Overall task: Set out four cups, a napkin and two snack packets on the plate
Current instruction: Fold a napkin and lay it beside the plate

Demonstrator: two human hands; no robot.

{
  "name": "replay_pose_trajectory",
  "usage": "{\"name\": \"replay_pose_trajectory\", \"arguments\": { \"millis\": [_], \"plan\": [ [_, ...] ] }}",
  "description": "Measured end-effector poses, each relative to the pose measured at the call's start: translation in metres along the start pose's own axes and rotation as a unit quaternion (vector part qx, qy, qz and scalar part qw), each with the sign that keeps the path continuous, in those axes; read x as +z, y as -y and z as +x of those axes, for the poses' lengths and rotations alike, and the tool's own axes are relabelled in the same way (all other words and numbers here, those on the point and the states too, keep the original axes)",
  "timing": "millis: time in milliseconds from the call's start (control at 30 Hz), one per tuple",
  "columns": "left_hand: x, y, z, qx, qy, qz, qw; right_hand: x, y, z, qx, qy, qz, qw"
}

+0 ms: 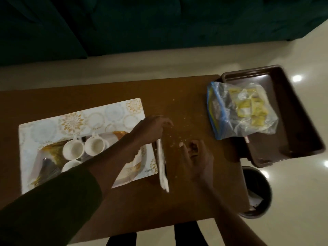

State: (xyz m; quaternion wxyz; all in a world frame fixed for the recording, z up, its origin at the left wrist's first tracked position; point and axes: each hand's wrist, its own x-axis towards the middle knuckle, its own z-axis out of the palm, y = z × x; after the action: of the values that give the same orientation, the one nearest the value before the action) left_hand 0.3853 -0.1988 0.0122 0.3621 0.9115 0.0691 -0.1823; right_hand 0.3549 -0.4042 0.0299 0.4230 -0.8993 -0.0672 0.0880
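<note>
A gold-patterned plate (pixel 137 165) lies on a floral placemat (pixel 53 125) at the left of the wooden table. Three white cups (pixel 73 150) (pixel 95 145) (pixel 71 166) stand on it, and my left forearm hides part of the plate. A shiny packet (pixel 48 168) lies at the plate's left edge. My left hand (pixel 152 128) is just right of the placemat, shut on a white folded napkin (pixel 162 167) that hangs edge-on and blurred. My right hand (pixel 197 155) rests on the table beside it with its fingers curled. I cannot see what they hold.
Crumbs (pixel 179 137) are scattered on the table (pixel 124 210) between my hands. A clear zip bag of yellow packets (pixel 245 110) lies in a brown tray (pixel 292 125) overhanging the table's right end. A dark bin (pixel 257 196) stands on the floor below it. A dark sofa (pixel 124 23) runs behind.
</note>
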Motion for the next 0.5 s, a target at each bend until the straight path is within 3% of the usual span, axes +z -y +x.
{"name": "replay_pose_trajectory", "arguments": {
  "millis": [200, 333, 500],
  "plan": [
    [0.011, -0.064, 0.046, 0.03, -0.042, -0.046, 0.998, -0.074, -0.042, 0.089, -0.022, -0.051, -0.066, 0.996],
    [0.029, -0.112, 0.08, -0.027, -0.03, -0.16, 0.986, -0.116, -0.058, 0.137, -0.035, -0.088, -0.089, 0.992],
    [0.06, -0.147, 0.11, -0.252, -0.001, -0.405, 0.879, -0.151, -0.085, 0.171, 0.013, -0.093, -0.119, 0.988]
  ]
}}
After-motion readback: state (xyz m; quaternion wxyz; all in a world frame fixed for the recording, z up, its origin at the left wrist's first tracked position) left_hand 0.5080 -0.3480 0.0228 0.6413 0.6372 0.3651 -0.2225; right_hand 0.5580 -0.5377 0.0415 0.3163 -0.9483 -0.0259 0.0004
